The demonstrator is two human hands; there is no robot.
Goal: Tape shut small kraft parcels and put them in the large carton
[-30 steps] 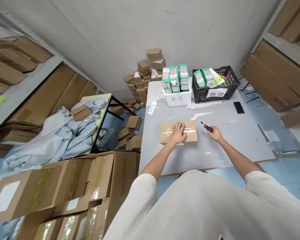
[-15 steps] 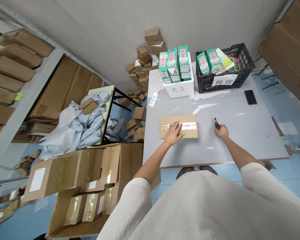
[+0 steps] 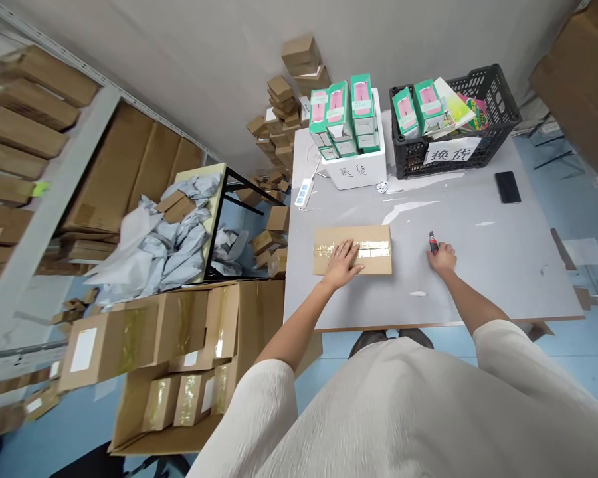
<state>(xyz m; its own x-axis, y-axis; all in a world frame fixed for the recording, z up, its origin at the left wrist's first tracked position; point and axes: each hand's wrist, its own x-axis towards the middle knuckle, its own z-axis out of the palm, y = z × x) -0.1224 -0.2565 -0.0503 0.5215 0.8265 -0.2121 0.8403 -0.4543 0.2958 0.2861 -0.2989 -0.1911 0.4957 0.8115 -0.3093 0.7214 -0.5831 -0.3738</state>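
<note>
A cardboard box (image 3: 377,266) with shiny tape along its top lies flat on the grey table (image 3: 478,292). My left hand (image 3: 342,263) rests on its top, fingers stretched out over the tape. To the right of the box, my right hand (image 3: 443,256) is low over the table, closed around a red and black utility knife (image 3: 433,243). The knife's front end points away from me. Whether its blade is out is too small to tell.
Behind the box stand a white bin (image 3: 359,174) of green-and-pink boxes and a black crate (image 3: 448,166). A phone (image 3: 507,187) lies at the right and a power strip (image 3: 303,193) at the left. A large carton (image 3: 259,312) of parcels stands left of the table.
The whole view has shifted slightly. My left hand stays on the box, and my right hand still holds the utility knife in nearly the same place.
</note>
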